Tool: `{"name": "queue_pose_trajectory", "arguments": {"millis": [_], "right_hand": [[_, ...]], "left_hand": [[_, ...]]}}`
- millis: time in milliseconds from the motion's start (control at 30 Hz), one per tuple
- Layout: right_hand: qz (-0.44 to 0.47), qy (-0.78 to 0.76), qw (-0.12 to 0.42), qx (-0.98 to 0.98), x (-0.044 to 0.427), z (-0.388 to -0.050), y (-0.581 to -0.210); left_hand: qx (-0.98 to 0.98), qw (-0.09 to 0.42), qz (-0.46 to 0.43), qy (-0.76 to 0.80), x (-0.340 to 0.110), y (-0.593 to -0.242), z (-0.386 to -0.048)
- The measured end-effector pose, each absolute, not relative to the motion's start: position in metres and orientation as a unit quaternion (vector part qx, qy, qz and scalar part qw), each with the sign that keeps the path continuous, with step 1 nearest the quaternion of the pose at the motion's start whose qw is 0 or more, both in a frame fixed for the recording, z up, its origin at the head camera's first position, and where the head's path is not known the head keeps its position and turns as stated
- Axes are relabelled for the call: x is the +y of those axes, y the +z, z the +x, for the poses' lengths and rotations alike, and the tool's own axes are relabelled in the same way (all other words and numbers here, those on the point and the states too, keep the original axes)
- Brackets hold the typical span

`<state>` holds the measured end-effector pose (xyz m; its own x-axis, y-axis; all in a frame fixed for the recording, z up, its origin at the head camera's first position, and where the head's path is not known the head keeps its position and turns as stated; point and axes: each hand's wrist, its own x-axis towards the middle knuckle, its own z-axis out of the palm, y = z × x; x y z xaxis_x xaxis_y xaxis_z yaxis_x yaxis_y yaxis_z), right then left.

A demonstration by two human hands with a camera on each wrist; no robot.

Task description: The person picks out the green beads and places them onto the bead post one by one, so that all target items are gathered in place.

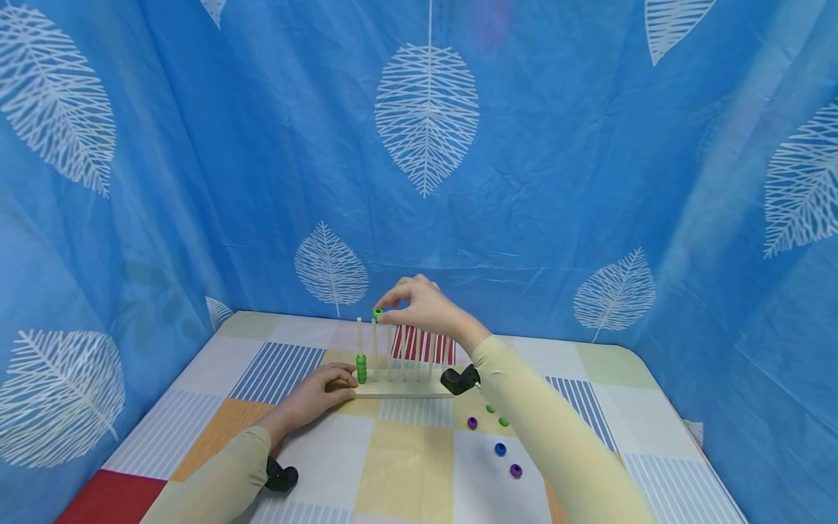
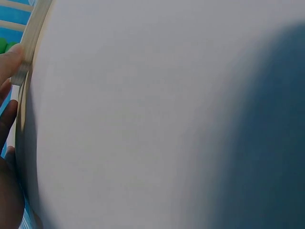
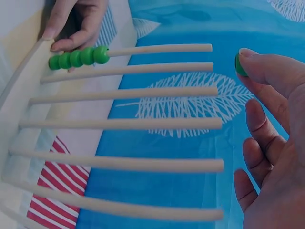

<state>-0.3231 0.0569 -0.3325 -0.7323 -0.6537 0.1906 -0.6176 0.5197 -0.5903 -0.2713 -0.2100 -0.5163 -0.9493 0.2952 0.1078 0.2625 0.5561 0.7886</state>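
A wooden peg rack (image 1: 406,394) with several upright rods stands on the table; its leftmost rod carries a stack of green beads (image 3: 78,57). My right hand (image 1: 422,306) pinches a single green bead (image 3: 239,66) between thumb and forefinger, just above the tip of the second rod (image 3: 209,66), apart from it in the right wrist view. At the left end of the rack's base, my left hand (image 1: 321,397) grips the wood with thumb and fingers. Only the thumb (image 2: 12,59) and parts of the other fingers show at the left wrist view's edge.
On the table, right of the rack, lie loose beads: purple ones (image 1: 516,471), a blue one (image 1: 500,449) and green ones (image 1: 503,421), partly near the right sleeve. A patchwork cloth (image 1: 406,466) covers the table. Blue leaf-patterned curtains (image 1: 524,182) hang behind and at both sides.
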Motion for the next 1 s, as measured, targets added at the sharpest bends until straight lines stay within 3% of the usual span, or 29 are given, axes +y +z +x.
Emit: {"name": "queue_pose_trajectory", "arguments": {"millis": [1000], "right_hand": [[-0.360, -0.311, 0.047, 0.878, 0.027, -0.335, -0.337]], "left_hand": [[0.884, 0.025, 0.153, 0.441, -0.209, -0.516, -0.272]]}}
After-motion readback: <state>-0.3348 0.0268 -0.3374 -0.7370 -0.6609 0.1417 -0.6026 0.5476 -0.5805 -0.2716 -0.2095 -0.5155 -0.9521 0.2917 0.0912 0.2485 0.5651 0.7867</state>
